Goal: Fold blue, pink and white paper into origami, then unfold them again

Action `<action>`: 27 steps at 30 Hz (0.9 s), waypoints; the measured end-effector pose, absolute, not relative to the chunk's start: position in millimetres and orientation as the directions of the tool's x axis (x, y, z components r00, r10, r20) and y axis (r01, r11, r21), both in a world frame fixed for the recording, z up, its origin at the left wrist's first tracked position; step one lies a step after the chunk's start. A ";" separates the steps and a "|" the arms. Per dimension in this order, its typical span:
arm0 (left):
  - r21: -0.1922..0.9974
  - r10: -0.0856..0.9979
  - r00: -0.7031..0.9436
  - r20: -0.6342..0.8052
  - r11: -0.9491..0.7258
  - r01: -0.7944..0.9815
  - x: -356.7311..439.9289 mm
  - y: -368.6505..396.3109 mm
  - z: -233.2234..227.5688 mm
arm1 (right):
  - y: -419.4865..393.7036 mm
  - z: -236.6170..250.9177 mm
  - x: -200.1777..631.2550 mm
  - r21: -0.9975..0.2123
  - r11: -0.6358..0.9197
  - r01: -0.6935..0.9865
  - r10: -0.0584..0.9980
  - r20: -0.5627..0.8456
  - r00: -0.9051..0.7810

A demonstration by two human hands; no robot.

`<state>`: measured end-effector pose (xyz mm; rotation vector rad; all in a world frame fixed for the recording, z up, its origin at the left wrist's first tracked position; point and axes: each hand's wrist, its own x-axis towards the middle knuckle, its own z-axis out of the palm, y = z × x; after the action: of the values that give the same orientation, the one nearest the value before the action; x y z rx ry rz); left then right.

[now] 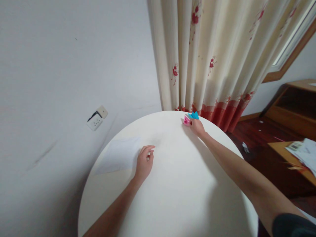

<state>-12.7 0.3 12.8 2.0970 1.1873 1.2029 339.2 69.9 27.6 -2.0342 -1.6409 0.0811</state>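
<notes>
At the far edge of the round white table [172, 184], my right hand [197, 127] has its fingers closed on a small pink folded-paper piece [187, 120]. Right behind that hand is a blue folded-paper piece [194, 115]; whether the hand touches it I cannot tell. My left hand [145, 161] hovers over or rests on the left-middle of the table, its fingers curved and apart with nothing between them. Beside it, to the left, lies a white sheet of paper [118, 154], flat on the tabletop.
A wall with a power socket [95, 122] borders the table on the left. Floral curtains [212, 65] hang just behind its far edge. Off to the right, papers [304, 153] lie on a low wooden surface [281, 149] above a dark red floor.
</notes>
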 end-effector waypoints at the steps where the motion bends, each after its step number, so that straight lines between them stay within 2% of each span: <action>1: 0.713 0.847 0.252 0.468 -0.531 0.458 -12.6 0.5 12.4 | 71.4 26.2 340.4 -0.431 -0.134 0.893 0.926 0.267 0.267; 8: 0.722 0.850 0.256 0.461 -0.527 0.449 -12.4 0.6 12.1 | 70.2 17.1 343.0 -0.484 -0.199 0.852 0.897 0.260 0.357; 17: 0.748 0.863 0.281 0.420 -0.504 0.431 -10.2 1.1 5.0 | 69.5 -6.3 334.6 -0.531 -0.386 0.754 0.842 0.131 0.523; 27: 0.758 0.867 0.294 0.403 -0.496 0.423 -10.6 0.2 3.0 | 74.1 -7.9 325.4 -0.549 -0.414 0.727 0.832 0.097 0.547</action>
<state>-10.6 0.2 3.0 2.0477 1.1468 1.1204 325.4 74.1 -7.9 -2.2451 -1.2537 0.2569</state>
